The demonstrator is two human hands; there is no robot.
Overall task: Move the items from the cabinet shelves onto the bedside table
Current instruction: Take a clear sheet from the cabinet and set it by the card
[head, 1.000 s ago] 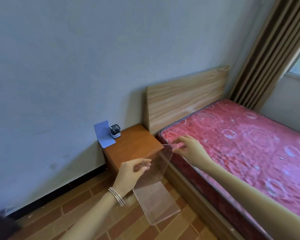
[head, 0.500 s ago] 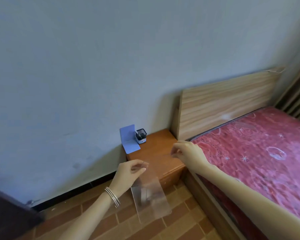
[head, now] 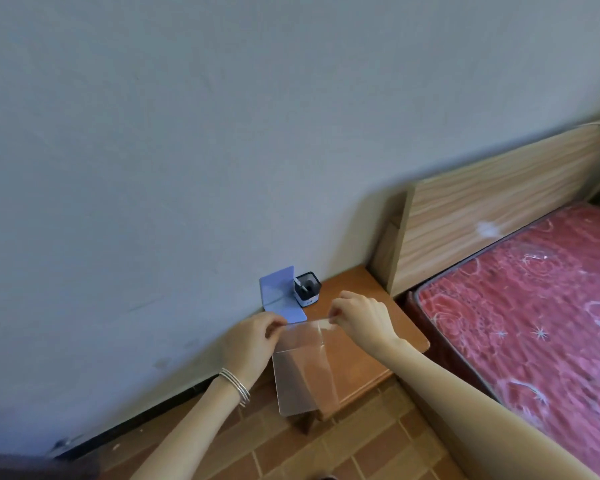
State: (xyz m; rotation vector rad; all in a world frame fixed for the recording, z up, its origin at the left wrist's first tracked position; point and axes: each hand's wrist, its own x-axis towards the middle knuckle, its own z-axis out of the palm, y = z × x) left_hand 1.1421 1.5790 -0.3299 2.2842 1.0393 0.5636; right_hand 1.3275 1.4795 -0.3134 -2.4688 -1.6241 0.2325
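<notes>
A clear bent acrylic stand (head: 303, 370) hangs over the front left part of the wooden bedside table (head: 368, 362). My left hand (head: 252, 342) pinches its top left corner and my right hand (head: 362, 318) pinches its top right corner. The stand's lower flap reaches past the table's front edge. At the back of the table, against the wall, stand a blue L-shaped bookend (head: 281, 296) and a small black-and-white cube holder (head: 307, 289) with a pen-like item inside. The cabinet is out of view.
A bed with a red patterned mattress (head: 534, 306) and a light wooden headboard (head: 492, 199) sits right of the table. A grey wall (head: 187, 150) runs behind. Brown tiled floor (head: 326, 452) lies below. A dark object (head: 14, 467) shows at the bottom left corner.
Both hands carried the clear stand forward, from over the floor beside the bed to above the bedside table. The view swung left and closer, so the window and curtain left the frame.
</notes>
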